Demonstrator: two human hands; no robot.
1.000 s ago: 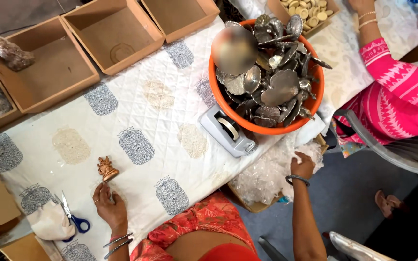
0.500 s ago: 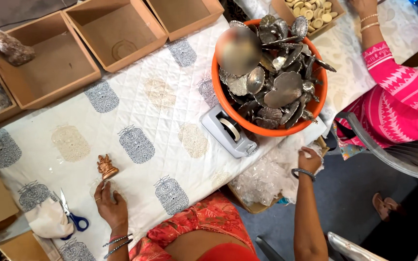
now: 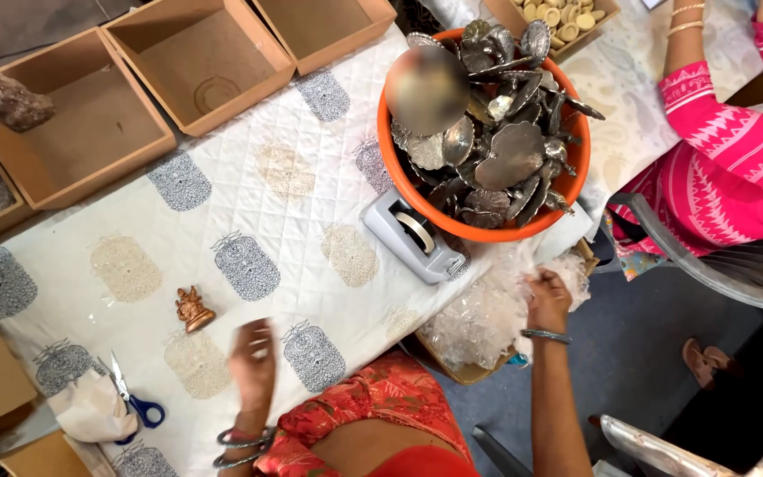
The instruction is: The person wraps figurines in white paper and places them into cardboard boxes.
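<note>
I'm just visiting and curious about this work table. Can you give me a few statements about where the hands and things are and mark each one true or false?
1. The right hand is in the clear plastic bags beside the table. True.
2. The left hand holds the small copper figurine. False: the figurine stands alone on the quilted cloth, apart from the hand.
3. The orange tub is piled with grey metal pieces. True.
4. The blue-handled scissors lie inside a wooden box. False: they lie on the cloth near the table edge.
5. The tape dispenser sits right by the tub. True.
</note>
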